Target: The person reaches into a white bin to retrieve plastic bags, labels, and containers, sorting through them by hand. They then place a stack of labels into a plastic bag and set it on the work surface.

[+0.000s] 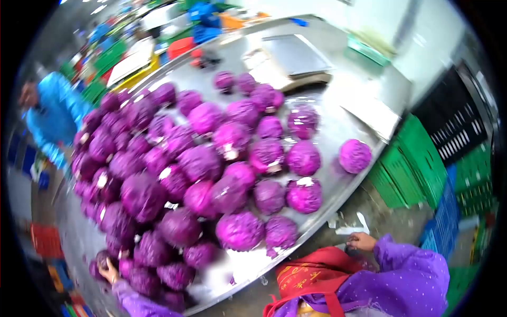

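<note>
A large heap of red cabbages (200, 164) lies on a wide metal table. At the heap's near left edge, my left hand (110, 273) has its fingers curled against a small dark red cabbage (103, 258). Other cabbages press close beside it. My right hand (362, 241) is off the table's near edge, beside the red apron (311, 274), with its fingers closed. Something dark shows at its fingertips, too small and blurred to name. One lone red cabbage (355, 156) sits apart near the table's right rim.
The metal table (338, 124) has a raised rim. On it lie a metal-framed tray (298, 55) and a pale board (372, 113). Green crates (404, 164) and a black crate (454, 119) stand at right. A person in blue (58, 113) is across the table at left.
</note>
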A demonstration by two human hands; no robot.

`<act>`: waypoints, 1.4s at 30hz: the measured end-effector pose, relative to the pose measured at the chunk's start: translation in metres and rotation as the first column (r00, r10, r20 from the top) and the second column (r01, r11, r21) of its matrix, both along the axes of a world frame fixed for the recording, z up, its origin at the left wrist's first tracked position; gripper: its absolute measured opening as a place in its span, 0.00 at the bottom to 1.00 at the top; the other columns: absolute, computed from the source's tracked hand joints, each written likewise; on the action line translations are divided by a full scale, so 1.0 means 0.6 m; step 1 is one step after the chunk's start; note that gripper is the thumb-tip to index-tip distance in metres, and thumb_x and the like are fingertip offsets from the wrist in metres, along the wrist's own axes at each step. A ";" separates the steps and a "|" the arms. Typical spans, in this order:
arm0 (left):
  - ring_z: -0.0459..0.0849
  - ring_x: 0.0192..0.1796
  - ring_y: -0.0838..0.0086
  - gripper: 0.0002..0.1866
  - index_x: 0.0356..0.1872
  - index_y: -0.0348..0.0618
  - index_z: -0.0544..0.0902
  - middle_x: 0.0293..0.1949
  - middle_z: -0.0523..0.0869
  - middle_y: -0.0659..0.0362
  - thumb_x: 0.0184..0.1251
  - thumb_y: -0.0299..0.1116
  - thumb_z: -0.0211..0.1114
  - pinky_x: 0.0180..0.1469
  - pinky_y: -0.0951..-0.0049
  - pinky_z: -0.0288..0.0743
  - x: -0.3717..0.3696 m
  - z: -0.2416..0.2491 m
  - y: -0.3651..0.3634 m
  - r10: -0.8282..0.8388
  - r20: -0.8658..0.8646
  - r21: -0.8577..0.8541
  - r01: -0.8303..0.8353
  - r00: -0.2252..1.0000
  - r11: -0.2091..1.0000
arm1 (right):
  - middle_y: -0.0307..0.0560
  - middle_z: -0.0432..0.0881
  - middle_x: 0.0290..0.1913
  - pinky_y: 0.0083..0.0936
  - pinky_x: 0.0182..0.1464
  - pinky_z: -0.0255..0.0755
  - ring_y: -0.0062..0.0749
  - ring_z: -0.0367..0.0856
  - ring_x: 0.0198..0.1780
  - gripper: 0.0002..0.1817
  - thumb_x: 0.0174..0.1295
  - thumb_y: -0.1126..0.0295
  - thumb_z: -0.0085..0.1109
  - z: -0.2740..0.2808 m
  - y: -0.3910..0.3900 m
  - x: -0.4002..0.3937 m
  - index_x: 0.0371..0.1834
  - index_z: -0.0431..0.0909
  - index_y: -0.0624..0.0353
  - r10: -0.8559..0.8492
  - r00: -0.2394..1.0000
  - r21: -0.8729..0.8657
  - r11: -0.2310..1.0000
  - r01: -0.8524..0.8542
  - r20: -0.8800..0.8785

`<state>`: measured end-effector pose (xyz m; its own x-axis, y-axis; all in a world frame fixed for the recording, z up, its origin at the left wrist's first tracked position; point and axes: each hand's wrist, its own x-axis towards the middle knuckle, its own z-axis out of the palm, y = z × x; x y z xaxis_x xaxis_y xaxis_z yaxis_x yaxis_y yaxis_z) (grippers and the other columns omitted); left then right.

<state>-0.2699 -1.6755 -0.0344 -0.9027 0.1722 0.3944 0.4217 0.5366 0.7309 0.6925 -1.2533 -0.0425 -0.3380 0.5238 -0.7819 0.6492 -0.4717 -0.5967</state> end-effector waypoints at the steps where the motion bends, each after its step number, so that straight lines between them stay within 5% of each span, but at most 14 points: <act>1: 0.79 0.49 0.63 0.29 0.53 0.31 0.74 0.49 0.81 0.50 0.51 0.34 0.73 0.55 0.66 0.72 -0.071 -0.050 -0.021 0.029 -0.260 -0.151 -0.070 0.965 0.986 | 0.50 0.82 0.37 0.28 0.43 0.74 0.29 0.80 0.41 0.23 0.57 0.60 0.63 -0.022 -0.004 0.033 0.50 0.73 0.64 0.037 0.996 0.025 0.999 -0.039 0.079; 2: 0.80 0.47 0.66 0.24 0.49 0.31 0.77 0.45 0.83 0.51 0.52 0.32 0.72 0.53 0.69 0.73 -0.025 -0.011 0.026 -0.416 0.203 0.232 0.370 0.886 0.900 | 0.52 0.82 0.39 0.31 0.46 0.73 0.34 0.80 0.42 0.25 0.57 0.56 0.62 -0.023 -0.008 0.051 0.50 0.73 0.63 0.102 0.984 0.107 0.987 -0.119 0.148; 5: 0.81 0.46 0.66 0.24 0.49 0.31 0.77 0.44 0.83 0.52 0.52 0.31 0.72 0.53 0.70 0.73 0.103 0.103 0.172 0.015 -0.051 -0.180 -0.024 0.999 0.983 | 0.57 0.77 0.51 0.37 0.53 0.70 0.54 0.76 0.50 0.35 0.56 0.44 0.58 -0.065 -0.037 0.122 0.57 0.70 0.61 0.259 0.887 0.201 0.914 -0.353 0.381; 9: 0.81 0.46 0.67 0.24 0.49 0.31 0.77 0.43 0.83 0.52 0.51 0.30 0.72 0.52 0.70 0.73 0.326 0.236 0.371 -0.030 -0.343 -0.214 -0.047 0.939 0.976 | 0.57 0.49 0.71 0.52 0.66 0.52 0.61 0.53 0.69 0.53 0.40 0.25 0.54 -0.048 -0.078 0.175 0.68 0.59 0.43 0.393 0.688 -0.137 0.907 -0.397 0.609; 16: 0.81 0.44 0.69 0.23 0.48 0.32 0.77 0.41 0.84 0.53 0.51 0.28 0.72 0.51 0.72 0.73 0.915 0.344 0.670 -0.450 -0.094 -0.223 0.422 0.888 0.879 | 0.57 0.82 0.36 0.39 0.44 0.73 0.49 0.81 0.41 0.19 0.48 0.54 0.60 -0.234 0.140 0.479 0.37 0.82 0.57 -0.054 0.858 0.265 0.959 -0.097 0.510; 19: 0.81 0.44 0.69 0.23 0.48 0.32 0.77 0.41 0.84 0.53 0.50 0.28 0.72 0.50 0.72 0.73 1.225 0.291 0.801 -0.580 0.489 -0.241 0.740 0.651 0.628 | 0.55 0.82 0.35 0.37 0.41 0.73 0.48 0.81 0.39 0.14 0.52 0.60 0.58 -0.269 0.353 0.568 0.35 0.80 0.58 -0.301 0.924 0.548 0.826 0.130 0.234; 21: 0.81 0.41 0.74 0.21 0.47 0.34 0.78 0.36 0.84 0.56 0.48 0.24 0.71 0.45 0.74 0.74 1.465 0.220 0.935 -0.617 0.758 -0.048 0.962 0.211 0.271 | 0.54 0.82 0.36 0.33 0.42 0.73 0.42 0.81 0.38 0.14 0.56 0.65 0.60 -0.251 0.494 0.607 0.43 0.77 0.60 -0.307 0.934 0.548 0.821 0.164 0.181; 25: 0.81 0.45 0.59 0.19 0.48 0.43 0.79 0.43 0.83 0.54 0.54 0.32 0.69 0.47 0.67 0.73 1.678 0.079 1.098 -0.809 0.586 -0.177 0.965 -0.057 -0.196 | 0.51 0.83 0.37 0.26 0.42 0.73 0.33 0.82 0.38 0.13 0.57 0.72 0.60 -0.151 0.680 0.674 0.45 0.76 0.64 -0.371 0.873 0.590 0.644 0.487 -0.315; 28: 0.82 0.47 0.61 0.21 0.50 0.39 0.78 0.43 0.82 0.50 0.54 0.31 0.68 0.51 0.68 0.73 1.758 0.048 1.200 -0.754 0.654 -0.074 0.997 0.063 0.019 | 0.53 0.80 0.42 0.30 0.46 0.72 0.40 0.80 0.43 0.17 0.56 0.73 0.60 -0.111 0.793 0.733 0.48 0.74 0.64 -0.239 0.947 0.714 0.623 0.319 -0.215; 31: 0.74 0.55 0.51 0.28 0.57 0.41 0.71 0.52 0.76 0.46 0.52 0.31 0.68 0.56 0.64 0.68 1.801 -0.012 1.298 -0.824 0.519 -0.317 0.946 0.226 0.060 | 0.55 0.73 0.53 0.35 0.56 0.67 0.49 0.72 0.54 0.22 0.52 0.74 0.60 -0.102 0.916 0.746 0.53 0.71 0.62 -0.103 0.994 0.884 0.460 0.082 -0.039; 35: 0.73 0.58 0.54 0.30 0.59 0.39 0.69 0.57 0.73 0.46 0.54 0.31 0.68 0.58 0.65 0.67 1.841 -0.100 1.401 -0.877 0.425 -0.244 0.961 0.226 0.129 | 0.49 0.67 0.61 0.42 0.65 0.55 0.49 0.63 0.63 0.26 0.50 0.72 0.60 -0.133 1.092 0.708 0.56 0.71 0.58 -0.052 0.927 0.923 0.120 -0.365 0.373; 39: 0.71 0.61 0.53 0.29 0.58 0.36 0.71 0.57 0.73 0.45 0.55 0.33 0.68 0.62 0.60 0.63 1.887 -0.166 1.482 -0.854 0.485 -0.047 0.980 0.190 0.191 | 0.49 0.73 0.58 0.47 0.66 0.54 0.48 0.65 0.63 0.23 0.53 0.64 0.55 -0.221 1.270 0.697 0.54 0.75 0.53 -0.094 0.537 0.543 0.044 -0.839 0.838; 41: 0.75 0.56 0.58 0.26 0.57 0.34 0.72 0.55 0.75 0.45 0.57 0.30 0.67 0.60 0.65 0.66 1.910 -0.164 1.514 -0.808 0.550 0.210 0.901 0.211 0.379 | 0.49 0.79 0.49 0.45 0.60 0.62 0.47 0.73 0.55 0.16 0.54 0.65 0.52 -0.243 1.310 0.688 0.46 0.79 0.53 0.099 0.525 0.501 0.197 -0.843 0.845; 42: 0.77 0.54 0.61 0.23 0.55 0.34 0.73 0.53 0.77 0.47 0.58 0.28 0.65 0.58 0.67 0.67 1.902 -0.181 1.531 -0.825 0.488 0.054 0.934 0.285 0.354 | 0.49 0.81 0.43 0.42 0.52 0.69 0.47 0.77 0.47 0.13 0.54 0.67 0.52 -0.272 1.323 0.713 0.41 0.80 0.54 0.242 0.592 0.553 0.214 -0.805 0.769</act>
<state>0.8712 -0.7567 -0.1428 -0.1822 0.9793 -0.0877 0.4626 0.1641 0.8713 1.1201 -0.4595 -0.2057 -0.5983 0.7700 -0.2217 0.7823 0.6212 0.0464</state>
